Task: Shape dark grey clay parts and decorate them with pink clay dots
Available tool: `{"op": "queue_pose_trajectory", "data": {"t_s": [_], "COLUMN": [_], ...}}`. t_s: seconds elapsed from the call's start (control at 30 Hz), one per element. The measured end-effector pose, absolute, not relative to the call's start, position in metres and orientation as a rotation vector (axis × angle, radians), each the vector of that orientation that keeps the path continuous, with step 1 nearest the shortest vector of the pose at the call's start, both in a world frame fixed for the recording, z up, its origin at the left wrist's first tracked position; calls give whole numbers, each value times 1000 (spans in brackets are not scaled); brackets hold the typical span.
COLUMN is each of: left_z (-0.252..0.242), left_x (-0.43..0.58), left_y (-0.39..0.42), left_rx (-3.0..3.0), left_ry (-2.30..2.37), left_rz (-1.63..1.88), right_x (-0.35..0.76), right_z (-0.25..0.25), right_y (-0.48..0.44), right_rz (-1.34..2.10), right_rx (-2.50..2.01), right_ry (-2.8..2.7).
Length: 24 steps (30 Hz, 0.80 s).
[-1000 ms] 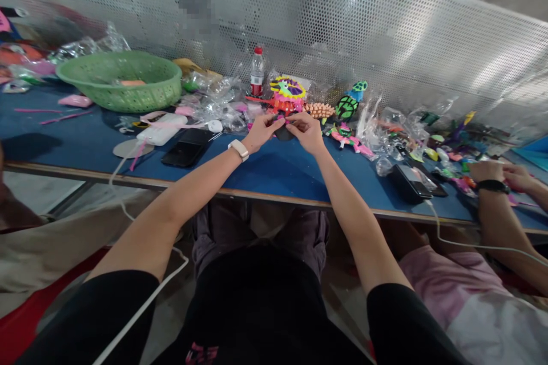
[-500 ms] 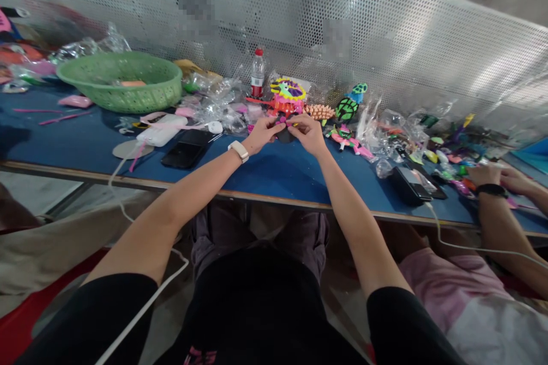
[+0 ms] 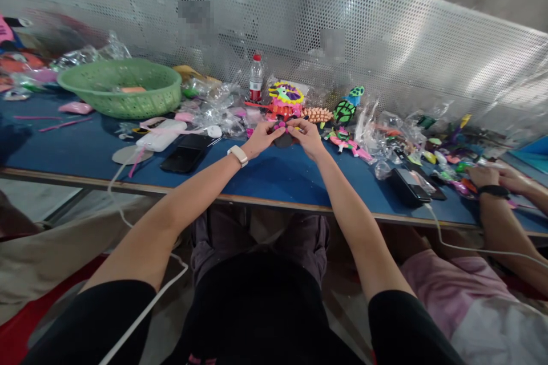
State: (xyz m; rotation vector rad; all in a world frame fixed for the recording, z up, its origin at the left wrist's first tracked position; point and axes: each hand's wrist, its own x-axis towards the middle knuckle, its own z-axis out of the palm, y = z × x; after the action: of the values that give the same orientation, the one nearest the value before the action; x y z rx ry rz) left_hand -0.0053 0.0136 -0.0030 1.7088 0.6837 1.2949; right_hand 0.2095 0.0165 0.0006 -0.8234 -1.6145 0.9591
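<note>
Both my hands meet over the blue table (image 3: 274, 174), closed around a small dark toy piece with pink bits (image 3: 283, 136). My left hand (image 3: 262, 138), with a white watch on the wrist, pinches it from the left. My right hand (image 3: 306, 134) pinches it from the right. Just behind them stands a colourful toy figure with a yellow-ringed disc (image 3: 286, 97). An orange spiky toy (image 3: 319, 114) and a green turtle toy (image 3: 346, 107) lie to its right.
A green basket (image 3: 122, 86) stands at the left back, a water bottle (image 3: 256, 77) behind the toys. Two phones (image 3: 185, 153) and a white power bank (image 3: 161, 132) lie left of my hands. Plastic bags and toy parts litter the right, where another person's hands (image 3: 499, 178) rest.
My hands have stayed together on the small piece, fingers shifting slightly. The view has tilted a little, so everything sits slightly lower in the picture.
</note>
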Motion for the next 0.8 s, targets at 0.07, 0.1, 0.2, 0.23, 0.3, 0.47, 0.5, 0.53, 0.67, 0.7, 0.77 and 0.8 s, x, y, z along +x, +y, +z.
{"op": "queue_pose_trajectory", "data": {"t_s": [0.07,0.1,0.2,0.23,0.3,0.47,0.5,0.53,0.67,0.7,0.77,0.8], "left_z": [-3,-2,-1,0,0,-1,-1,-1,0,1,1,2], "left_x": [-6,-6,-6,-6,-6,-6,-6,-6,-7,-8,-8,-8], "left_y": [13,13,13,13,13,13,13,13,12,12,12,12], "left_rx": [1722,1729,1746,1747,1743,1746,1751,1761,1798,1801,1807,1812], "left_ry": [698,705,718,720,724,688,676,668,657,658,663,667], "left_rz": [1303,1310,1341,1354,1378,1348,1339,1335,1344,1343,1344,1346], "right_x": [210,210,209,208,206,205,205,205,205,204,204,205], "right_z": [2,2,4,4,5,5,6,6,7,7,7,7], "right_y": [16,16,14,13,11,11,11,11,11,11,12,12], "right_rz": [972,985,1021,1027,1023,970,960,950,883,868,852,855], "right_rx": [-825,-823,-808,-805,-802,-800,-804,-811,-843,-842,-834,-833], "right_ry": [-1604,-1603,-1604,-1601,-1590,-1572,-1574,-1579,-1597,-1599,-1594,-1596]}}
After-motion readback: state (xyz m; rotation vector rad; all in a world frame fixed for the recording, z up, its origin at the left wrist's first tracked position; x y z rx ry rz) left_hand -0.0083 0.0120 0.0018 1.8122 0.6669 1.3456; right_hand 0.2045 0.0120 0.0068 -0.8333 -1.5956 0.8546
